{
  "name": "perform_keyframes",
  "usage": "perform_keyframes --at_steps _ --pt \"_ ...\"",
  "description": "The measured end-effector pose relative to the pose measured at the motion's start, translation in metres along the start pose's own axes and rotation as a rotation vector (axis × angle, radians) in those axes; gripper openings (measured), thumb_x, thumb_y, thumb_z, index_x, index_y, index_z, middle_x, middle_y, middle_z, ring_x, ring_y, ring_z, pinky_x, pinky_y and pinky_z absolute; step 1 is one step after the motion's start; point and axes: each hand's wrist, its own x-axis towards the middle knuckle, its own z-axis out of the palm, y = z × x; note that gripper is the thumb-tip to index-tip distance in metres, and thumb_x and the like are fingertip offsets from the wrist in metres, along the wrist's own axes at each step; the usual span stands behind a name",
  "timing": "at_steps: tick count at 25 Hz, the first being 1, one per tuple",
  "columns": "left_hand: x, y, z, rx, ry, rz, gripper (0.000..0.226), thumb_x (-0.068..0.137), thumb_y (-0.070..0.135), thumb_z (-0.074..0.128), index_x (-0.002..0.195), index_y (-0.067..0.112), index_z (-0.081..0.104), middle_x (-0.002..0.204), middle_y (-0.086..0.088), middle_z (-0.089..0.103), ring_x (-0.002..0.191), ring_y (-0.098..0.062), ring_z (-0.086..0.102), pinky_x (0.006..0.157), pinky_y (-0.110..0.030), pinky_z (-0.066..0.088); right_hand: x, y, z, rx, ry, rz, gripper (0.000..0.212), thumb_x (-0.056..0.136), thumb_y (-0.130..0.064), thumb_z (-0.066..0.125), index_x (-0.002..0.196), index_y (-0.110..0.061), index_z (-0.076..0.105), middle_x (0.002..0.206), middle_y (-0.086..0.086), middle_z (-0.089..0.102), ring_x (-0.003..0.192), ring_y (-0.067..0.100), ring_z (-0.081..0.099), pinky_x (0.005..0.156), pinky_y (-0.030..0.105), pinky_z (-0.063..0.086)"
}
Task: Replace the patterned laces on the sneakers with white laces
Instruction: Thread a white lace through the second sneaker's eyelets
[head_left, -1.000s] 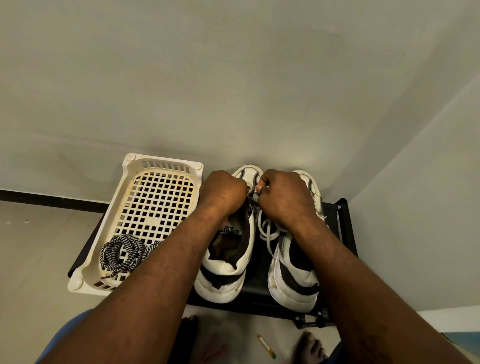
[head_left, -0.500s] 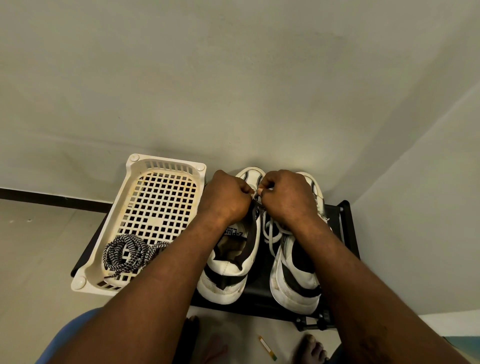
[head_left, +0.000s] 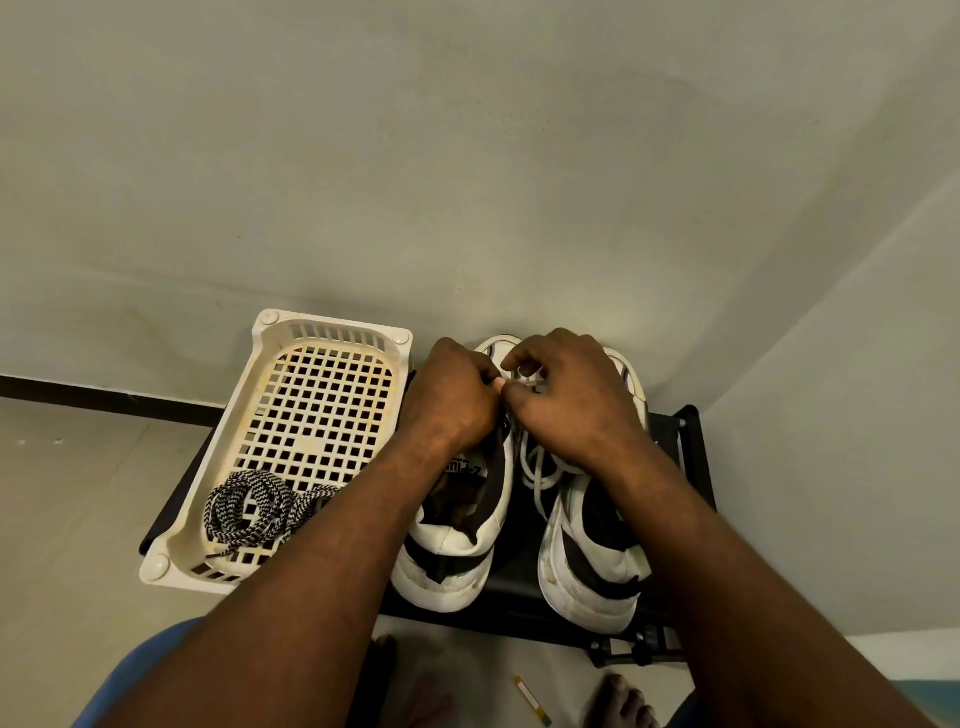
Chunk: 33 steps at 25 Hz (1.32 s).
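Two white-and-black sneakers stand side by side on a black rack, the left sneaker and the right sneaker. My left hand and my right hand meet over the toe end of the left sneaker, fingers curled and pinching a white lace between them. Loose loops of that lace hang between the shoes. The eyelets are hidden under my hands. The patterned black-and-white laces lie coiled in the near end of a cream basket.
The black rack stands against a pale wall in a corner. The basket sits on its left part. On the floor below are my bare feet and a small white-and-orange stick.
My right hand's fingers have lifted and spread slightly at the toe of the left sneaker. Both hands stay together there; the view has shifted only a little.
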Motion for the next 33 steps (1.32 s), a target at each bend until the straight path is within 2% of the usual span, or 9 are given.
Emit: perform_keyframes --at_steps 7,11,14,18,21,24,27,31,33 --pt "0.009 -0.005 -0.007 0.016 -0.076 0.049 0.014 0.081 0.018 0.062 0.074 0.024 0.074 0.082 0.001 0.068 0.075 -0.019 0.068 0.065 -0.033 0.052 -0.012 -0.014 0.004 0.005 -0.229 0.103 0.054 0.073 -0.04 0.067 0.12 -0.027 0.043 0.091 -0.004 0.065 0.08 0.017 0.063 0.063 0.033 0.05" --pt "0.011 -0.004 -0.004 0.058 -0.128 0.074 0.02 0.08 0.033 0.052 0.069 0.025 0.066 0.086 -0.006 0.062 0.074 -0.023 0.065 0.065 -0.038 0.053 -0.017 -0.017 0.005 -0.129 -0.324 0.085 0.092 0.07 -0.057 0.077 0.145 -0.028 0.032 0.123 -0.002 0.055 0.102 0.021 0.06 0.08 0.039 0.055" --pt "0.013 -0.005 -0.002 0.112 -0.13 0.097 0.024 0.079 0.039 0.05 0.067 0.024 0.065 0.089 -0.008 0.059 0.079 -0.027 0.066 0.066 -0.036 0.049 -0.017 -0.016 0.014 -0.186 -0.194 0.094 0.068 0.078 -0.035 0.071 0.136 -0.018 0.041 0.107 0.006 0.06 0.096 0.03 0.065 0.07 0.033 0.046" --pt "0.007 -0.003 -0.001 0.193 -0.131 0.145 0.026 0.094 0.033 0.057 0.096 0.015 0.076 0.12 -0.004 0.05 0.101 -0.021 0.061 0.092 -0.039 0.052 0.0 0.004 0.006 0.058 -0.122 0.36 0.04 0.081 -0.021 0.063 0.12 -0.02 0.058 0.099 0.005 0.071 0.093 0.027 0.066 0.07 0.03 0.045" --pt "0.0 0.01 -0.016 0.15 -0.121 0.182 0.035 0.091 0.037 0.054 0.081 0.007 0.07 0.11 -0.009 0.059 0.094 -0.024 0.063 0.087 -0.042 0.053 0.001 0.009 0.009 0.086 -0.135 0.354 0.035 0.082 -0.021 0.066 0.115 -0.023 0.057 0.096 0.002 0.07 0.089 0.023 0.065 0.063 0.028 0.042" --pt "-0.006 0.015 -0.038 -0.053 -0.192 0.127 0.042 0.08 0.039 0.048 0.082 0.006 0.073 0.09 -0.007 0.075 0.086 -0.025 0.071 0.083 -0.047 0.057 0.002 0.012 0.012 0.11 -0.112 0.331 0.033 0.083 -0.021 0.066 0.113 -0.025 0.055 0.093 0.0 0.069 0.084 0.018 0.063 0.06 0.025 0.041" --pt "-0.013 0.021 -0.046 -0.495 -0.257 0.034 0.028 0.093 0.017 0.044 0.082 -0.001 0.063 0.093 -0.011 0.079 0.09 -0.029 0.077 0.092 -0.049 0.06 0.002 0.016 0.013 0.107 -0.105 0.32 0.034 0.083 -0.022 0.067 0.115 -0.026 0.054 0.091 0.0 0.07 0.082 0.017 0.064 0.06 0.026 0.042" --pt "-0.015 0.035 -0.067 -1.11 -0.309 -0.134 0.027 0.096 0.01 0.036 0.073 0.01 0.049 0.07 -0.008 0.063 0.059 -0.024 0.058 0.06 -0.033 0.053 0.001 0.014 0.013 0.101 -0.094 0.291 0.032 0.086 -0.027 0.069 0.114 -0.025 0.055 0.088 0.001 0.07 0.082 0.02 0.066 0.066 0.03 0.05" --pt "-0.015 0.035 -0.071 -0.982 -0.267 -0.155 0.027 0.095 0.014 0.039 0.07 0.01 0.047 0.063 -0.004 0.049 0.054 -0.019 0.039 0.053 -0.028 0.038 -0.001 0.012 0.014 0.074 -0.076 0.267 0.032 0.083 -0.023 0.067 0.113 -0.026 0.057 0.087 0.001 0.069 0.082 0.02 0.066 0.07 0.032 0.053"
